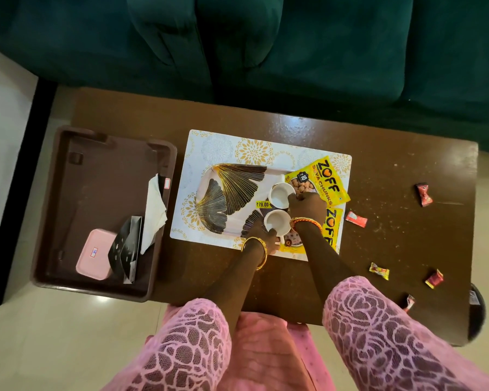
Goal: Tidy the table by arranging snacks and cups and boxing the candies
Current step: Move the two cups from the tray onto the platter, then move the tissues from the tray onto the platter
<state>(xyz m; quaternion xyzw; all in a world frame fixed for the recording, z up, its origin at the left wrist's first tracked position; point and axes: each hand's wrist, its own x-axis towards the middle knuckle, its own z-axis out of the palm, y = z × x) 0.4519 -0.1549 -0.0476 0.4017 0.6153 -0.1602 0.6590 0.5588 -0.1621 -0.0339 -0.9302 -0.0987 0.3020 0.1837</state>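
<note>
Cups are sitting side by side on the leaf-patterned tray (pixel 209 179): the far cup (pixel 278 195) under the right hand (pixel 308 206), the near cup (pixel 275 221) with the left hand (pixel 266 239) closing around its handle. How firm the right grip is, I cannot tell. Both are crowding the tray's right edge, so a nudge is risking a tip onto the snack packets (pixel 322 179). Counting: two cups, two yellow packets, five candies (pixel 356 219) lying scattered on the tabletop (pixel 393 165), one pink box (pixel 95 253) waiting in the brown bin (pixel 54 221).
</note>
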